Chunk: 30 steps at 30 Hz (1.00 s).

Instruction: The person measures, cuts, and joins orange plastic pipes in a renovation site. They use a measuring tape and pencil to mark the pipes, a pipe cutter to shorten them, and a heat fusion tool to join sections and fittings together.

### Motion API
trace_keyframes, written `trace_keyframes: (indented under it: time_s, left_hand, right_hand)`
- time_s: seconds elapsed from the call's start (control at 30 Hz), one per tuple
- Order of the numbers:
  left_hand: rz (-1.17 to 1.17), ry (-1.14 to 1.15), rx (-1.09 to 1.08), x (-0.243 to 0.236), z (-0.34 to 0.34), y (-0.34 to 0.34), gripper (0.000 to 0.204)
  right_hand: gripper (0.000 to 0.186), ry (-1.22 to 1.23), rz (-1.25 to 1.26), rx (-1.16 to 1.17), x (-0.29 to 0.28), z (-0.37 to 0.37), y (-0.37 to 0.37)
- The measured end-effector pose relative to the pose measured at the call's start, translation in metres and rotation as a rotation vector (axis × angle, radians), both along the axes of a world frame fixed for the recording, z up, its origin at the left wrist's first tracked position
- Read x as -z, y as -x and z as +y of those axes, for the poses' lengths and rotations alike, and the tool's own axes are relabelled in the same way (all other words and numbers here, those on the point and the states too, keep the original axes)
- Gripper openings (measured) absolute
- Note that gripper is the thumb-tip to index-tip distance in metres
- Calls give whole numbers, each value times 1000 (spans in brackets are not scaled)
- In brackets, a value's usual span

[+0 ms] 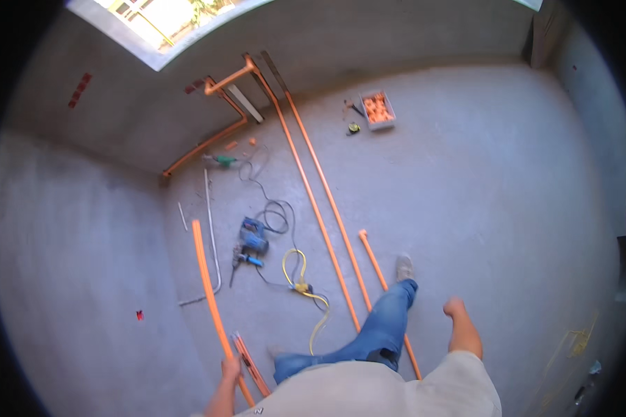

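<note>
My left hand [231,366] is wrapped around a long orange pipe [207,285], which slants up and forward at my left side; it may be more than one length held together. Close to that hand lies a bundle of orange pipes [251,365] with dark printing. Out to my right, my right hand [454,306] hangs in the air with its fingers curled and nothing visible in it. An orange pipe with an elbow fitting [373,258] lies on the floor between my foot and two longer orange pipes [318,165] that run to the far wall.
A blue rotary hammer [254,235], a yellow extension cord [293,267] and a green power tool [224,160] lie left of the long pipes. Farther off are a box of orange fittings [378,111] and a tape measure [354,128]. Orange piping [209,144] runs along the wall.
</note>
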<state>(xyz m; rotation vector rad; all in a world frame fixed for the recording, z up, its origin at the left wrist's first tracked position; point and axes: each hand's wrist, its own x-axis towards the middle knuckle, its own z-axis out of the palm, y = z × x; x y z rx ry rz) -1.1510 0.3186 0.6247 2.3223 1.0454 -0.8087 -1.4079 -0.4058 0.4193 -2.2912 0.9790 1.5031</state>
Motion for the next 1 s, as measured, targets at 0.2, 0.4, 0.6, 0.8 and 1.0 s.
trace_keyframes:
  time_s: [0.2,0.4,0.6,0.8,1.0]
  left_hand:
    - [-90,262,-45,-73,-261,-114,29]
    - [-200,337,-131,-65,-359,-159,23]
    - [38,431,-24,-30,-441,-189,23]
    - [-113,463,146,5,-478,-277,32]
    - [-102,388,83,-17,-547,-378,36]
  right_hand:
    - [37,-39,-572,353,-71,-95,-173]
    - [38,-122,-552,255,-137,-165,-271]
    - [43,-48,-429,79,-161,-244,-332]
    - [43,4,-369,-103,-146,-330,-394]
    - [34,-81,-553,-159,-170,-364,-533]
